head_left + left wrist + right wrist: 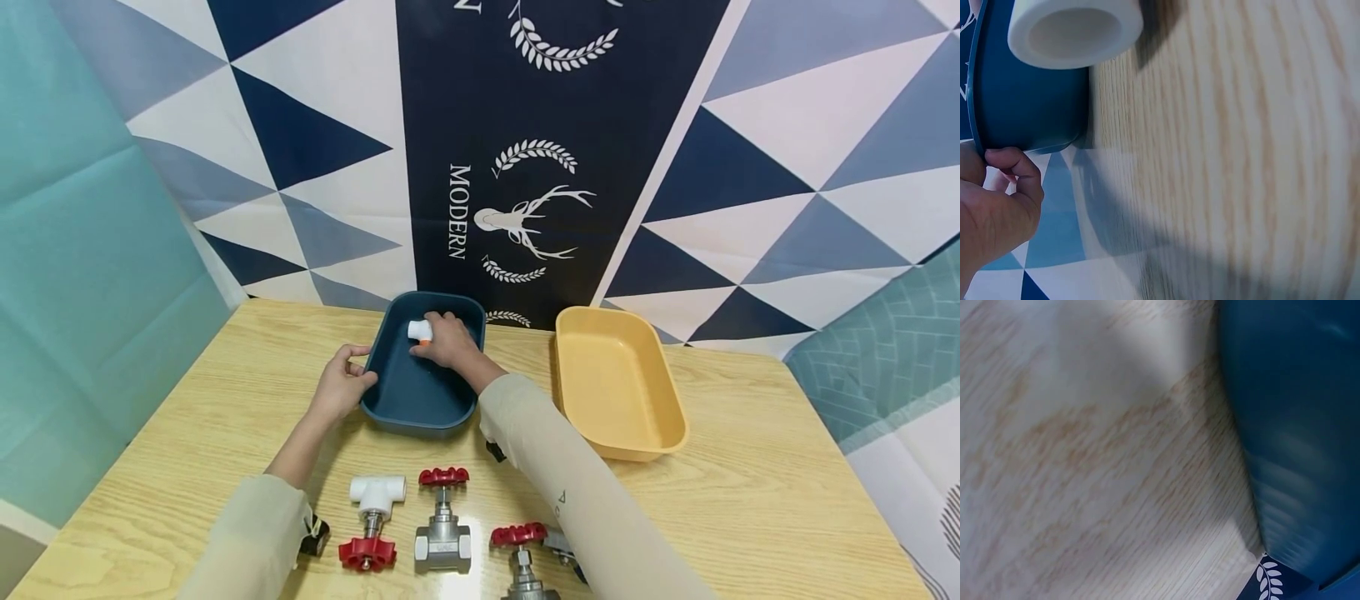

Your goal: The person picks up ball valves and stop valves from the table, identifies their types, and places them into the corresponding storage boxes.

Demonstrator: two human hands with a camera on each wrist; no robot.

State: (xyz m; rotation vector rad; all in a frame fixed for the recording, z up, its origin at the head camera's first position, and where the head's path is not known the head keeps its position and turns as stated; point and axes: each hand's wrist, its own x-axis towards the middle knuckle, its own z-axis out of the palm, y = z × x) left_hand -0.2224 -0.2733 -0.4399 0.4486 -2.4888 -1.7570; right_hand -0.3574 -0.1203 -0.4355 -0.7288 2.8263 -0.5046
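A dark blue bin (420, 408) stands at the back of the table. My left hand (347, 385) grips its left rim, and in the left wrist view the fingers bend at the edge of the bin. Inside the bin, toward its far end, my right hand (450, 340) holds a white plastic pipe fitting (419, 331) with an orange part showing below it. The hand covers the rest of that fitting. In the right wrist view only the bin's outer wall (1297, 437) and the table show; the right hand is out of that frame.
A yellow bin (615, 392) stands to the right. Nearer lie a white tee valve with a red handwheel (367, 552), a metal gate valve (442, 533), another red-wheeled valve (522, 558) and a metal piece (558, 543) partly behind the right sleeve. A patterned cloth (315, 167) hangs behind the table.
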